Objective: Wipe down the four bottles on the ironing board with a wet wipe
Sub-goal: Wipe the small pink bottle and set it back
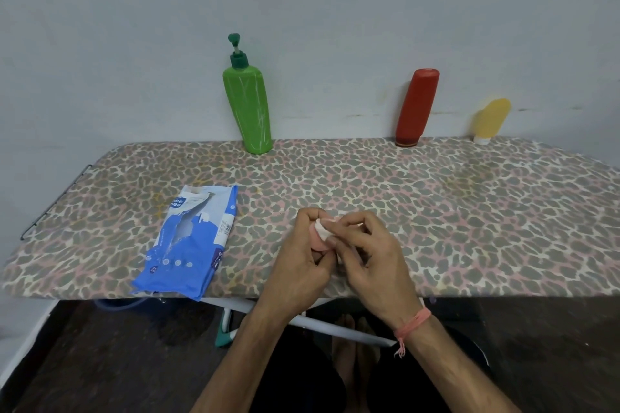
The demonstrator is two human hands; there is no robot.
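Against the wall at the back of the ironing board (436, 211) stand a green pump bottle (250, 107), a red bottle (416, 107) set on its cap, and a small yellow bottle (490, 121) on its white cap. Over the board's front middle, my left hand (302, 258) grips a small pink bottle (318, 240), mostly hidden by my fingers. My right hand (365, 251) pinches a white wet wipe (322, 228) and presses it against the pink bottle's top.
A blue and white wet wipe pack (191, 241), torn open, lies on the board's front left. The board's white metal legs (322, 322) and a dark floor show below its front edge. A pale wall rises right behind the bottles.
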